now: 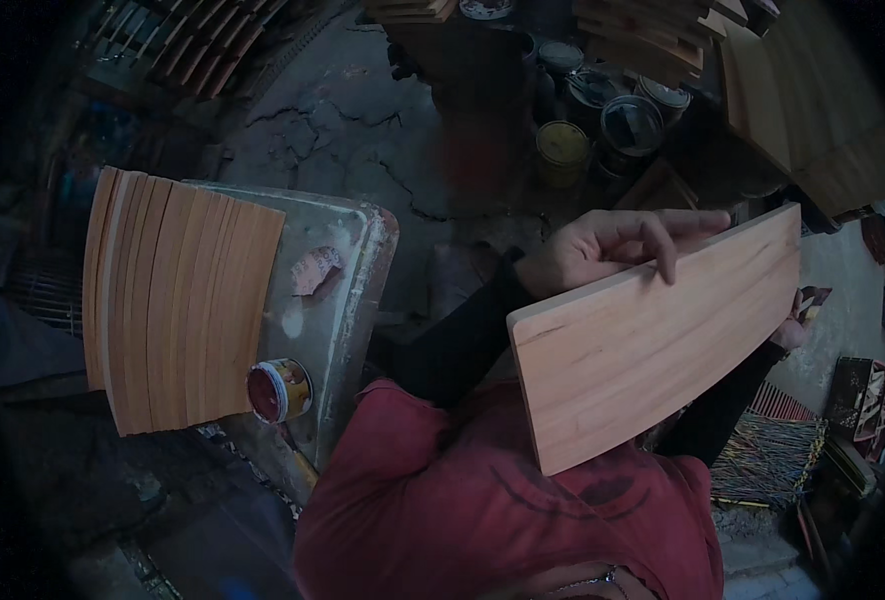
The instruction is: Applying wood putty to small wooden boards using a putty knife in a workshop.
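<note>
A pale wooden board [660, 337] with a rounded corner and visible grain is held up tilted in front of my red shirt. My left hand [607, 244] grips its upper long edge, one finger bent over the near face and another stretched along behind the edge. At the board's right end is my right hand [790, 330], mostly hidden behind the wood. A small dark and yellowish piece [814, 303], too small to identify, sticks out beside that hand.
To the left, a stack of wooden boards [180, 300] stands on a worn table [337, 330] with a torn sandpaper piece [315, 270], an open paint can [280, 390] and a brush [298, 455]. Several paint buckets [562, 150] stand ahead. A multicoloured woven seat [769, 457] lies right.
</note>
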A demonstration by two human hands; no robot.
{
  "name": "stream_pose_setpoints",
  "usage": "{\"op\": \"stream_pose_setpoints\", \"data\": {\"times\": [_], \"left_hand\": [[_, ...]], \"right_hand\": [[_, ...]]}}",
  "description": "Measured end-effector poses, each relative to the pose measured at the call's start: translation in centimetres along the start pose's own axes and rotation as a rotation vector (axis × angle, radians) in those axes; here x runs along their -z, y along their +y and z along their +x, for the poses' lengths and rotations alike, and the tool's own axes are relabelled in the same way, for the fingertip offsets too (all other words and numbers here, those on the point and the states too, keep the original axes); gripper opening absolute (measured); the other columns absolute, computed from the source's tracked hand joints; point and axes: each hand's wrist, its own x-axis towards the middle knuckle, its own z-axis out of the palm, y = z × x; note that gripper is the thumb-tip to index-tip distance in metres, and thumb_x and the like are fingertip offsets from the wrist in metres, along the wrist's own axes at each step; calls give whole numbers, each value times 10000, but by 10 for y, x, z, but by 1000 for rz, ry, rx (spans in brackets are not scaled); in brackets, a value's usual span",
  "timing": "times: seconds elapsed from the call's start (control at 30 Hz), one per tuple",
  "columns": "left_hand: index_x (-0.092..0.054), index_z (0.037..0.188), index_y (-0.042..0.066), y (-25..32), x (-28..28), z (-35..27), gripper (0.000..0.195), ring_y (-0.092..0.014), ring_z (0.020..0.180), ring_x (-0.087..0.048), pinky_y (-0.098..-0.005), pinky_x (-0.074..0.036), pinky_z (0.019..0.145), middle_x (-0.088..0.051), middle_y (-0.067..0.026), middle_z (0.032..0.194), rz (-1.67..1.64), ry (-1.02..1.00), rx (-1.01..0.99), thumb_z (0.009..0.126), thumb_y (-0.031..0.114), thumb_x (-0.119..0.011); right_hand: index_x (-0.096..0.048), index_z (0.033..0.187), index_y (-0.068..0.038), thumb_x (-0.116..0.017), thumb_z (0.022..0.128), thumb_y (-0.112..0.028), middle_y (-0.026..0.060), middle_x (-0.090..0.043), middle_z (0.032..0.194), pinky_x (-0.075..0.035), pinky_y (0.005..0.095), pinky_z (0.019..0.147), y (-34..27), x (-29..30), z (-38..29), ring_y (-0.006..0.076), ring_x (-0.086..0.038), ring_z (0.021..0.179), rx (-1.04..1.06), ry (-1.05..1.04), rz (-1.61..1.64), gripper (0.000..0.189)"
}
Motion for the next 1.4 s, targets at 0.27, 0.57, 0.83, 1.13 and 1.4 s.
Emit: {"op": "stream_pose_setpoints", "data": {"times": [0.27,0.57,0.83,1.13,1.4], "left_hand": [[-468,1269,-30,7,0,-8,485,-172,1169,-456,-301,-394,954,-491,-165,1260,-54,215,753,885,236,-598],[-568,1070,-52,15,-7,1,346,-90,810,-574,-263,-453,724,-648,-77,905,467,109,735,829,189,-630],[-593,876,-61,5,-4,-7,277,-125,717,-567,-306,-433,657,-624,-121,759,688,232,814,793,201,-631],[-616,948,-59,-3,3,-13,264,-111,748,-571,-290,-448,682,-652,-97,810,638,289,854,806,163,-619],[-616,967,-66,-1,6,-16,268,-113,752,-574,-287,-448,691,-655,-94,826,633,325,904,807,149,-614]], "right_hand": [[-602,1115,-154,-268,851,-612,14,-342,599,-337,312,627,-75,-21,18,140,-352,578,202,136,-71,625],[-602,973,34,-271,900,-626,159,-598,856,-435,395,710,-59,-82,32,235,-493,681,634,242,-316,741],[-432,1182,-8,-423,953,-412,253,-615,898,-523,389,753,95,-279,-115,307,-627,738,489,-637,-1060,464],[-633,1055,-21,-638,705,-72,235,-582,1125,-514,408,829,143,-330,-132,369,-620,969,23,-1250,-1261,354],[-610,1104,-15,-625,714,-139,228,-573,1146,-520,401,813,153,-333,-132,363,-617,965,177,-1315,-1329,410]]}}
